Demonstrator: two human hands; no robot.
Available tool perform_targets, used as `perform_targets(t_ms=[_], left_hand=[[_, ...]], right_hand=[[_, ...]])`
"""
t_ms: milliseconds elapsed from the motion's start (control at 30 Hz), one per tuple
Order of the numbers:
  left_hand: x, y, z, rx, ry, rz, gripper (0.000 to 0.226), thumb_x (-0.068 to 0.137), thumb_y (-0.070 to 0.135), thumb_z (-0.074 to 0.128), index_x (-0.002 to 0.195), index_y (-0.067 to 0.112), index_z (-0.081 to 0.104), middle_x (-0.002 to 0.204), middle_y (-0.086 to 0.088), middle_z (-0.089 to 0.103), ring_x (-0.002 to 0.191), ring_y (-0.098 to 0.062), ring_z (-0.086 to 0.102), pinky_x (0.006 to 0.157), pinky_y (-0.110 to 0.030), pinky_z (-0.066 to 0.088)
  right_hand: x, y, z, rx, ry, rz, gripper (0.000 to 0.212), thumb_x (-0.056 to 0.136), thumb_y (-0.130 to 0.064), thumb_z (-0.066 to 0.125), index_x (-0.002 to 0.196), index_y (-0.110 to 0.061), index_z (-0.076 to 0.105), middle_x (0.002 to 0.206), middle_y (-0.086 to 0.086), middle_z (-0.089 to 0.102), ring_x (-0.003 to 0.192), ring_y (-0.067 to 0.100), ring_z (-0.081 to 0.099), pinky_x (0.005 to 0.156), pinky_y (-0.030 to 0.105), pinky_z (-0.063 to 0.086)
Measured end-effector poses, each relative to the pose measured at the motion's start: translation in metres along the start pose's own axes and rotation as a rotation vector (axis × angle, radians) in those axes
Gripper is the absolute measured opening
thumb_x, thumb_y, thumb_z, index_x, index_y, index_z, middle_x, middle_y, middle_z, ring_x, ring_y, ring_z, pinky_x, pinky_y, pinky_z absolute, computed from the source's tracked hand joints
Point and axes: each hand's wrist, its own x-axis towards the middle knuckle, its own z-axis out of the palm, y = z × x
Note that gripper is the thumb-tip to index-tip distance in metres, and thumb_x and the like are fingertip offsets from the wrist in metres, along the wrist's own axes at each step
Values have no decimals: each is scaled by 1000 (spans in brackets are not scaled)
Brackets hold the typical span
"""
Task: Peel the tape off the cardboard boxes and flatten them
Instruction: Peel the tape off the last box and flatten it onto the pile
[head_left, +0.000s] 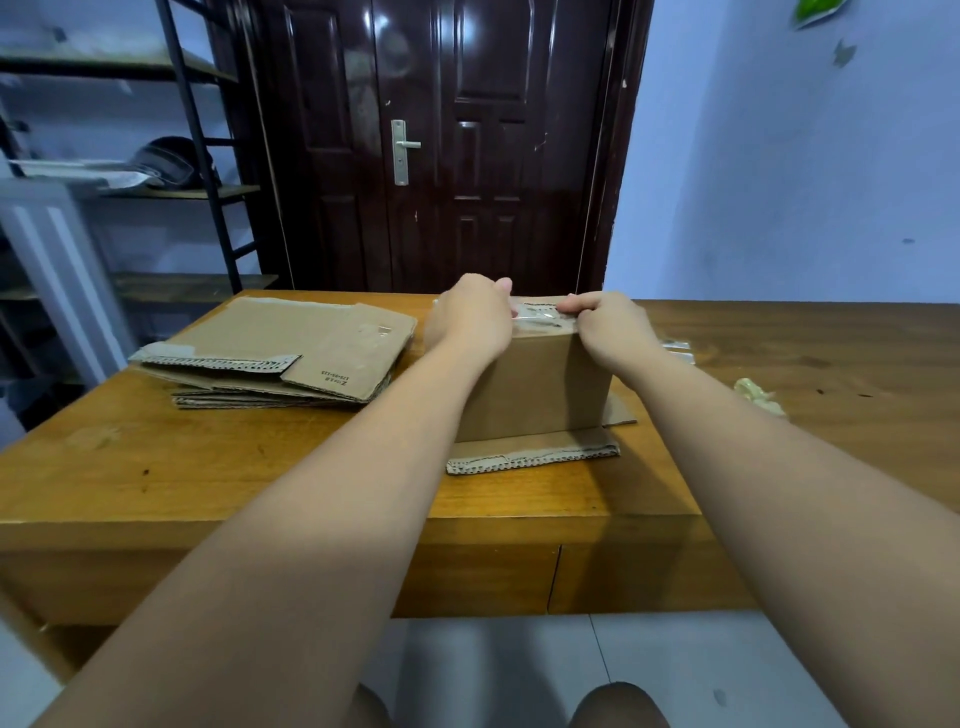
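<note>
Right grip pinching tape, left grip holding box

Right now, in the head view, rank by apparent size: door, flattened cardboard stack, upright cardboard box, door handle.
1. door
2. flattened cardboard stack and upright cardboard box: too alike to rank
3. door handle, smallest

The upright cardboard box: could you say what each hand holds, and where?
Left hand grips the brown cardboard box at its top-left end; right hand pinches clear tape on top.
</note>
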Motion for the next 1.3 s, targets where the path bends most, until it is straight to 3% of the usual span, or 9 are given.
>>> perform_targets(t_ms=[100, 167, 367, 433, 633, 833, 967, 1133, 1300], left_hand=[[5, -1, -10, -436, 20, -87, 41, 101, 27, 37, 84, 11, 70, 92, -7, 71, 92, -25, 65, 90, -35, 49], [7, 2, -19, -693, 5, -227, 42, 101, 21, 36, 67, 11, 59, 74, -4, 69, 73, -16, 66, 73, -26, 50], [2, 1, -42, -957, -187, -315, 32, 103, 19, 32, 85, 13, 58, 80, -9, 75, 68, -13, 68, 84, -24, 54], [0, -3, -45, -1037, -143, -340, 32, 103, 21, 33, 84, 13, 57, 78, -6, 71, 67, -13, 67, 69, -21, 53], [7, -16, -57, -804, 121, -234, 28, 101, 37, 37, 87, 19, 54, 85, 2, 46, 77, -12, 47, 70, -26, 53], [14, -40, -54, -186, -90, -61, 39, 85, 24, 67, 122, 19, 57, 126, -5, 51, 107, -24, 53, 95, -41, 48], [10, -47, -45, 57, -76, -41, 26, 96, 21, 50, 100, 3, 67, 97, -15, 66, 97, -32, 62, 89, -41, 53], [1, -55, -43, -51, -124, -101, 39, 102, 28, 36, 76, 14, 61, 83, -8, 59, 80, -24, 55, 80, -33, 46], [-6, -58, -45, -466, -226, -304, 47, 91, 54, 49, 115, 16, 59, 108, -5, 49, 97, -22, 51, 79, -29, 43]], right_hand=[[0, -1, 0, -12, -5, 19, 44, 96, -4, 34, 119, -22, 66, 135, 2, 55, 122, 23, 48, 89, 25, 39], [0, -4, 1, -64, -2, 25, 44, 95, -3, 36, 119, -24, 66, 131, 2, 57, 118, 24, 51, 92, 29, 44], [3, -15, 4, -340, 17, 41, 41, 93, -4, 44, 117, -30, 64, 120, 4, 61, 112, 30, 54, 97, 46, 45], [4, -16, 4, -387, 13, 17, 39, 93, -4, 45, 119, -27, 63, 119, 6, 62, 110, 31, 55, 95, 47, 46], [3, -15, 3, -425, -19, -57, 49, 92, 1, 42, 124, -31, 61, 120, 6, 61, 104, 30, 57, 80, 40, 51], [4, -13, 4, -392, -19, -54, 46, 94, -2, 44, 123, -32, 62, 122, 6, 60, 103, 30, 59, 80, 39, 52], [3, -15, 3, -403, -18, -36, 47, 93, -1, 44, 123, -33, 62, 121, 7, 60, 103, 31, 58, 77, 38, 50], [4, -13, 3, -393, -21, -26, 48, 94, 0, 42, 124, -33, 62, 120, 7, 60, 100, 30, 58, 72, 36, 47], [3, -13, 4, -389, -15, -34, 49, 94, 0, 43, 125, -34, 61, 120, 7, 60, 101, 31, 59, 77, 39, 51]])
